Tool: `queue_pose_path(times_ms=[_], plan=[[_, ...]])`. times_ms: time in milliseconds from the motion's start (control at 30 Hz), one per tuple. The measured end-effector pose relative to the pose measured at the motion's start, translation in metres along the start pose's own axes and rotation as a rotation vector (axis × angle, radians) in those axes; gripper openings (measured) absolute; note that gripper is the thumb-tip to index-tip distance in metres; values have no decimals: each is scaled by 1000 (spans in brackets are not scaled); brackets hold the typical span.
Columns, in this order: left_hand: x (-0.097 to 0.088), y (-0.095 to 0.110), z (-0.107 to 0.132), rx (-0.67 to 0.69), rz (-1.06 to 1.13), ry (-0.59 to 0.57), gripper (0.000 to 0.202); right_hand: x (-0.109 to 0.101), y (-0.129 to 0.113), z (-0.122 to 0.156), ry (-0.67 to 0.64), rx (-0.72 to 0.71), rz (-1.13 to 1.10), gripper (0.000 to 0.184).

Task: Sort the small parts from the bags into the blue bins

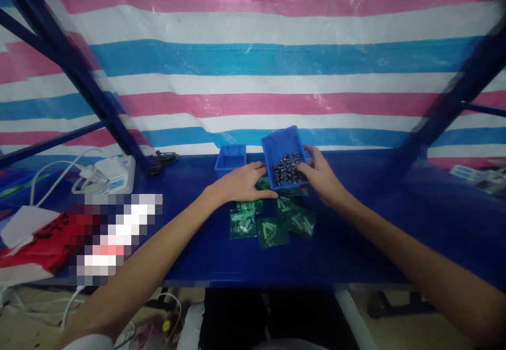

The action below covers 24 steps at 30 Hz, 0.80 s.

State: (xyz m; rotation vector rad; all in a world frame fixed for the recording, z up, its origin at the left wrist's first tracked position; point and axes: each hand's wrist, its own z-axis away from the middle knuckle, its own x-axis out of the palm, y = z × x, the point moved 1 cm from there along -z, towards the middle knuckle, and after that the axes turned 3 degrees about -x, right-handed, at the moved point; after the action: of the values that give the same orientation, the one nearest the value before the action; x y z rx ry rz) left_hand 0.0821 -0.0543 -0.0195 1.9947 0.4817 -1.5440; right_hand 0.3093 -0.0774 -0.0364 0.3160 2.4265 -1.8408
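Two hands at work on blue table (pixel 356 234). Tilted blue bin (pixel 285 156) gripped at its right edge by right hand (pixel 322 177), fingers closed on rim. Small dark parts (pixel 287 169) heaped in its lower end. Left hand (pixel 243 182) laid flat, fingers together, on green bags (pixel 271 222) just below bin (second blue bin (pixel 231 159) just behind). Risk judged: more tilt, parts spilled over low rim onto bags; loose bags shifted under palm.

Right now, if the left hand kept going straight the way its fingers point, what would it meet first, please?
Probably the tilted blue bin of small dark parts: the left hand points right, fingertips already close to its near edge, though depth is unclear.
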Motion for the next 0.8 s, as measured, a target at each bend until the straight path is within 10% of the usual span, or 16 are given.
queue_pose_path(times_ms=[400, 800], plan=[[37, 9, 3, -37, 91, 47, 75, 6, 2, 11, -24, -102, 117, 69], [12, -3, 11, 22, 265, -108, 95, 7, -15, 21, 7, -331, 395, 68]])
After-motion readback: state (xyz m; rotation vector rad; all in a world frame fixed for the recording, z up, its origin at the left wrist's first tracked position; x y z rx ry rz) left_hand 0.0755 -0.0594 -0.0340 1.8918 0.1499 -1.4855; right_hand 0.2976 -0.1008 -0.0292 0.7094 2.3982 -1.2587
